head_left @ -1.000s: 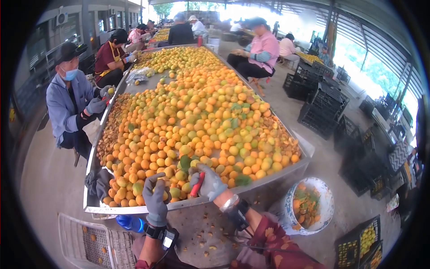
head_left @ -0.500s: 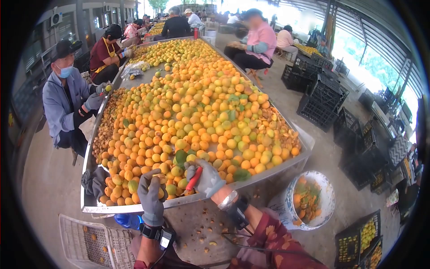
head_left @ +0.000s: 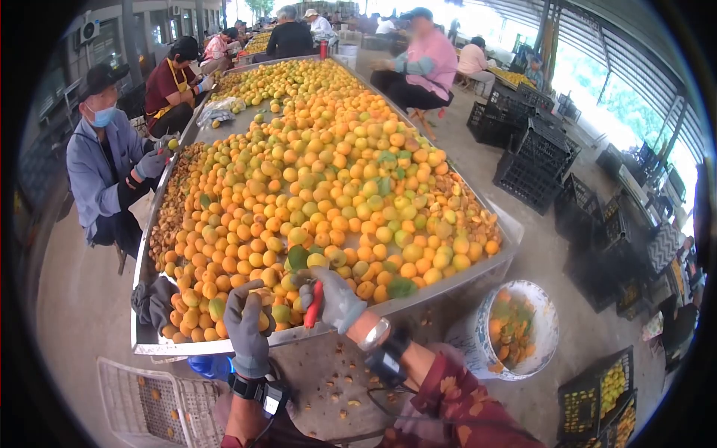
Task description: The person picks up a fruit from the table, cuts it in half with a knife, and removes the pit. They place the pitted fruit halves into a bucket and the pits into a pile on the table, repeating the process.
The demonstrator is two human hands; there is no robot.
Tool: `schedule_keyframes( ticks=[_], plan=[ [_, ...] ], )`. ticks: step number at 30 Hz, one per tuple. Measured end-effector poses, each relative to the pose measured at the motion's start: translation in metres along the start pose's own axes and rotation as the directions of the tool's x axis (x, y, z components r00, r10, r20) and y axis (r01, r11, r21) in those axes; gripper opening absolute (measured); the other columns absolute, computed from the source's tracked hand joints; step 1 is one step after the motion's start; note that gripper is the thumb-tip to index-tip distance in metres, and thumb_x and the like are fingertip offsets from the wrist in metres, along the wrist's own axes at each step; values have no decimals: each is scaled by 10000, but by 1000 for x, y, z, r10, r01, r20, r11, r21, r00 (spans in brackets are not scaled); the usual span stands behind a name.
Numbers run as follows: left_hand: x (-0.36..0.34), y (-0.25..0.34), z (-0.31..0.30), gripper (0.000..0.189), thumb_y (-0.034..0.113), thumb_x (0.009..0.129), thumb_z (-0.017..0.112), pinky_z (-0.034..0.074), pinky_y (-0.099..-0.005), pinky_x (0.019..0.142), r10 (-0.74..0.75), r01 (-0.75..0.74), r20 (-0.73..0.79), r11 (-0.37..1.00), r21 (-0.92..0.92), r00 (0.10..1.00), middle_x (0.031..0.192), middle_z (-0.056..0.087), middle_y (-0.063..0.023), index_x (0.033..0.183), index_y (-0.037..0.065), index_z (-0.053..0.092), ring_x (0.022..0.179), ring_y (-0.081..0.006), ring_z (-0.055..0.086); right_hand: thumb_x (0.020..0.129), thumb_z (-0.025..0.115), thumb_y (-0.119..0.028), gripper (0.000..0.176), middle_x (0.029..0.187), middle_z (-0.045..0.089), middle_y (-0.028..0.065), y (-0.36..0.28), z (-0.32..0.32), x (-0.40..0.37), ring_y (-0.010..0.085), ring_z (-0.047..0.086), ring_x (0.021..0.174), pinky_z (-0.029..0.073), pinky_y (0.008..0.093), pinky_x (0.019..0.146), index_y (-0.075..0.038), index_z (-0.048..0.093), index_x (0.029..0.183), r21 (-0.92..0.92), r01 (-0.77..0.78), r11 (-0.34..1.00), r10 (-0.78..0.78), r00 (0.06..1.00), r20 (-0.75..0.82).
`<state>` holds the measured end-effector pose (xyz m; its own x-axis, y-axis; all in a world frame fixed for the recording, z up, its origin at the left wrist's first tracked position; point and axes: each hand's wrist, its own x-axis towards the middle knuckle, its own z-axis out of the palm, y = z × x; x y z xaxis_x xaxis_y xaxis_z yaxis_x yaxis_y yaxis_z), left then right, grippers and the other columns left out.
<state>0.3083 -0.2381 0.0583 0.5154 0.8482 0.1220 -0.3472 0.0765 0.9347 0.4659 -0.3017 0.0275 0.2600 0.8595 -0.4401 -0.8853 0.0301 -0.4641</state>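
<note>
My left hand (head_left: 247, 332), in a grey glove, is closed around an apricot (head_left: 264, 320) at the near edge of the metal table (head_left: 418, 300). Just to its right, my right hand (head_left: 337, 300), gloved too, grips a red-handled tool (head_left: 314, 305) held nearly upright. The tool's working end cannot be made out. Behind both hands spreads a heap of orange and yellow-green apricots (head_left: 299, 194) with a few green leaves (head_left: 297, 258) among them.
A white bucket (head_left: 478, 328) of split fruit and leaves stands right of the table. A pale plastic crate (head_left: 134, 399) sits at lower left, with black crates (head_left: 534, 160) along the right. A masked person (head_left: 104, 164) works at the left side; several others sit farther back.
My right hand has shifted slightly left, and the red handle has turned more upright. My left hand stays closed on the apricot. The masked person's hands have moved slightly.
</note>
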Motion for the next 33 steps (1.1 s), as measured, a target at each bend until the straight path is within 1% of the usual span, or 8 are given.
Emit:
schedule_keyframes(
  ticks=[4,5,12,15,17,21,28,33],
  plan=[
    [0,-1,1,234,147,938,492,350,-173,439,24,-25,-18,1000,-5,1000,800,594,-28,1092,-21,545,550,-33,456,929,484,-212,248,731,549,76,3,-7,9,134,482,528,438,258,469,17,550,995,70,27,997,-28,1000,10],
    [0,0,1,254,197,934,519,352,-153,450,17,-17,3,1000,4,1000,808,590,-11,1084,-6,549,566,-25,471,930,512,-203,225,892,590,92,3,-7,8,114,480,568,439,229,489,-11,530,1047,71,34,997,-33,999,-11],
    [2,-7,-3,278,226,938,522,355,-148,453,51,-52,12,997,48,999,832,592,-8,1089,-5,548,603,-32,499,934,515,-238,249,940,584,68,5,7,-7,95,472,573,426,213,481,-40,524,1084,-18,-14,1000,14,1000,-3],
    [0,-2,-1,284,227,938,520,359,-156,453,33,-33,8,999,41,999,831,591,-9,1086,-14,548,607,-38,502,953,456,-264,258,817,561,66,6,7,-5,130,480,522,428,264,472,-60,511,1101,-19,-67,998,67,998,12],
    [0,1,0,252,192,936,511,353,-162,445,24,-24,5,999,28,1000,780,572,-6,1082,-8,556,569,-33,472,932,524,-248,271,947,582,63,8,7,-7,84,469,569,421,208,476,-41,509,1106,-14,-50,999,50,998,34],
    [0,1,1,228,162,934,506,336,-169,429,36,-36,-1,999,39,999,704,540,3,1081,-3,563,509,-27,431,935,522,-253,269,937,583,63,11,5,-5,85,468,556,420,207,476,-42,509,1102,-23,-62,998,63,997,42],
    [2,-6,-5,220,144,917,528,378,-165,500,70,-70,-10,997,41,997,768,572,-1,1072,-3,581,594,-30,487,943,506,-323,281,832,570,45,23,9,-6,85,459,512,379,210,421,-59,521,1041,-156,-88,984,95,995,41],
    [3,-16,-10,207,61,871,588,450,-189,665,186,-196,63,943,270,981,896,599,-17,1066,-7,592,761,-63,552,959,433,-458,397,614,491,10,36,28,-25,84,393,425,296,215,365,-79,505,866,-433,-8,902,53,994,92]
  ],
)
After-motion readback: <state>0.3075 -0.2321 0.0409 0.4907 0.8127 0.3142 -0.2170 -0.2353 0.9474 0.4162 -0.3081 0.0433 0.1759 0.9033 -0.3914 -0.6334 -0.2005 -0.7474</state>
